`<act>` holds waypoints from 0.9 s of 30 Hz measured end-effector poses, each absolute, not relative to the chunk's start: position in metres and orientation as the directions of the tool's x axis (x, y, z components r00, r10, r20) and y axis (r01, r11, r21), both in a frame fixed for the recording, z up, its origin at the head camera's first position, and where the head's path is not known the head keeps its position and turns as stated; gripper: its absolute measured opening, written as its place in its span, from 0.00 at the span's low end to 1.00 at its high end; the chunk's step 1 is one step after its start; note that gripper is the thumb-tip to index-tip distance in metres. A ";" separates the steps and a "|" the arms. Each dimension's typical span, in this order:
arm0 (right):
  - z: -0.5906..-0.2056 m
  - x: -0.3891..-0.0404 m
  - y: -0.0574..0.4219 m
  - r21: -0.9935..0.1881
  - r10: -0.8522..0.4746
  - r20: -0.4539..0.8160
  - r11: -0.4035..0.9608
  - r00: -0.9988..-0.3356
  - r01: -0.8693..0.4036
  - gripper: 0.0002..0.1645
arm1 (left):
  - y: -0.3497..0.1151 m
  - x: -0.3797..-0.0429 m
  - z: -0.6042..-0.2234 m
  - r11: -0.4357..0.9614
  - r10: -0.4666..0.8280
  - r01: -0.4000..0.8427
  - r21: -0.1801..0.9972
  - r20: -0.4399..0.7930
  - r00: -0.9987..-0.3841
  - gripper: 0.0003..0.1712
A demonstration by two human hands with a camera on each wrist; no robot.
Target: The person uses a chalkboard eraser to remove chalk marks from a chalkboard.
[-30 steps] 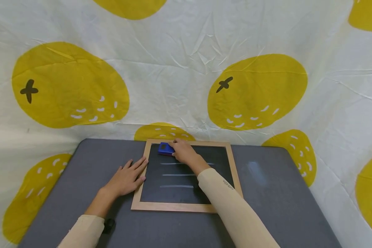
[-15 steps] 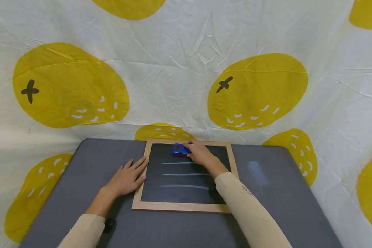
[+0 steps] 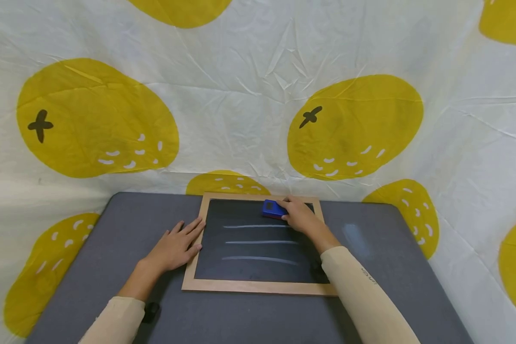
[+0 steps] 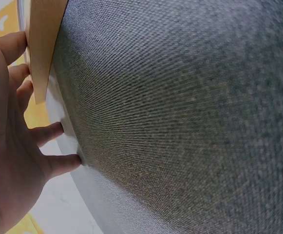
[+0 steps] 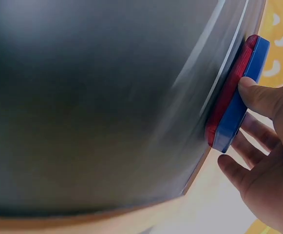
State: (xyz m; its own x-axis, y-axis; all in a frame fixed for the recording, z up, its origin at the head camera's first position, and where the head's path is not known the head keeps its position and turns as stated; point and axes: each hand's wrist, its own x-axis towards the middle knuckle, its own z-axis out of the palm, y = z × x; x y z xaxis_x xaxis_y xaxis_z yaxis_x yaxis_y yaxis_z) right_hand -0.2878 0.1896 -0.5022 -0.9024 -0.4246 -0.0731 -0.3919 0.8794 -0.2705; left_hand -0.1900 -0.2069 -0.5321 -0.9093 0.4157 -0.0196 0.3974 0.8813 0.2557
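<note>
A wood-framed chalkboard (image 3: 249, 267) lies on the grey table, with three pale chalk lines (image 3: 261, 242) across its dark face. My right hand (image 3: 302, 216) pinches a blue chalkboard eraser (image 3: 274, 209) near the far edge of the board. In the right wrist view the eraser (image 5: 236, 105) shows its red felt side against the black surface, thumb on one side of the blue back. My left hand (image 3: 172, 247) lies spread at the board's left side, its fingertips on the wooden frame (image 4: 45, 46); two of its fingers reach down to the table in the left wrist view.
The grey table (image 3: 241, 320) carries a whitish smudge (image 3: 356, 240) to the right of the board. A white cloth (image 3: 241, 124) printed with large yellow fruits hangs behind and on both sides of the table.
My right hand has slid the eraser rightward along the board's far edge, above the top chalk line. The left hand and the chalkboard have stayed in place.
</note>
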 end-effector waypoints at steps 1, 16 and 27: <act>-0.502 -0.287 0.194 -0.273 -0.426 -0.066 0.878 -0.902 -0.394 0.34 | -0.207 -0.191 -0.532 0.881 0.417 0.400 0.254 -0.016 -0.909 0.38; -0.507 -0.283 0.247 -0.318 -0.381 -0.057 0.883 -0.923 -0.345 0.34 | -0.207 -0.191 -0.535 0.883 0.411 0.391 0.259 -0.028 -0.911 0.39; -0.508 -0.283 0.254 -0.343 -0.437 -0.016 0.847 -0.899 -0.406 0.33 | -0.204 -0.191 -0.532 0.884 0.415 0.395 0.251 -0.030 -0.910 0.38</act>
